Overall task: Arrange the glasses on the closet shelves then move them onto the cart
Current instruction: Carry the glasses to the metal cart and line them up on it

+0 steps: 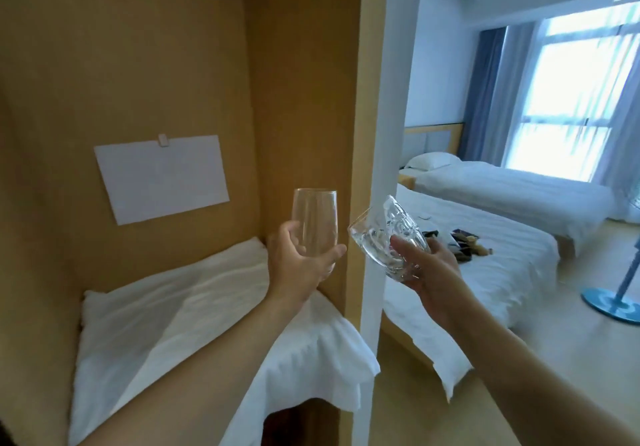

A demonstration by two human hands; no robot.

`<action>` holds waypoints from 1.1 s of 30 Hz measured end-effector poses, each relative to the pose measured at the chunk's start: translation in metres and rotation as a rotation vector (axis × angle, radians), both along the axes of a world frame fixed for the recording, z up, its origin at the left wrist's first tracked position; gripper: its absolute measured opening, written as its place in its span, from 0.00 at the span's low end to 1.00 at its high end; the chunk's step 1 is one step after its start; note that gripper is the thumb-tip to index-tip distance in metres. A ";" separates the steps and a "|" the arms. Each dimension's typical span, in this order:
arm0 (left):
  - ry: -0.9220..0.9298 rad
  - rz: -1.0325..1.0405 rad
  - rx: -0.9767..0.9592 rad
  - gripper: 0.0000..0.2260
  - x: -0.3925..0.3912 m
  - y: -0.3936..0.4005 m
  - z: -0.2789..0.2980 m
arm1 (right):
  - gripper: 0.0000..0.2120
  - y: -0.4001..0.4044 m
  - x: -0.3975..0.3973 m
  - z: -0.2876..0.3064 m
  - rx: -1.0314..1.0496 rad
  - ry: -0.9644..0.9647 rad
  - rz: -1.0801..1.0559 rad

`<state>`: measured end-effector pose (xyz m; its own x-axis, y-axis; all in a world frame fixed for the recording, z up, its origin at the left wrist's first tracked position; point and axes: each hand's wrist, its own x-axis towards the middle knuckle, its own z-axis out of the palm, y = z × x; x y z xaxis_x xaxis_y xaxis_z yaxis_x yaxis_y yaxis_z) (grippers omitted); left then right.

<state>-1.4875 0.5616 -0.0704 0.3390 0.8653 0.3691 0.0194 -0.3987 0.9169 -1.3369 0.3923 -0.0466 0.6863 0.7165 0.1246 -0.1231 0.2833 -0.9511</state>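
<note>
My left hand (298, 265) grips a tall plain clear glass (315, 218) upright, just inside the wooden closet (156, 64) near its right wall. My right hand (429, 269) holds a short patterned clear glass (388, 237) tilted on its side, its mouth pointing left, in front of the closet's white edge post (384, 134). The two glasses are close together but apart. Below the left hand lies the closet shelf, covered by a white pillow (166, 324). No cart is in view.
A white sheet of paper (161, 177) is clipped to the closet's back wall. Two beds (502, 272) with white linen stand in the room to the right, the nearer one with small dark items on it. A blue floor stand (613, 303) sits at the far right.
</note>
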 end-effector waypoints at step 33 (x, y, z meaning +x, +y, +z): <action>0.228 -0.937 -0.085 0.38 0.501 -0.436 -0.044 | 0.34 -0.471 0.328 -0.074 0.233 0.379 -0.534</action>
<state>-0.9865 0.1254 -0.1146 0.9607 0.2283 0.1579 -0.0919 -0.2751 0.9570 -1.0093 -0.0789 -0.1210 0.9640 0.2521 -0.0843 -0.2220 0.5890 -0.7771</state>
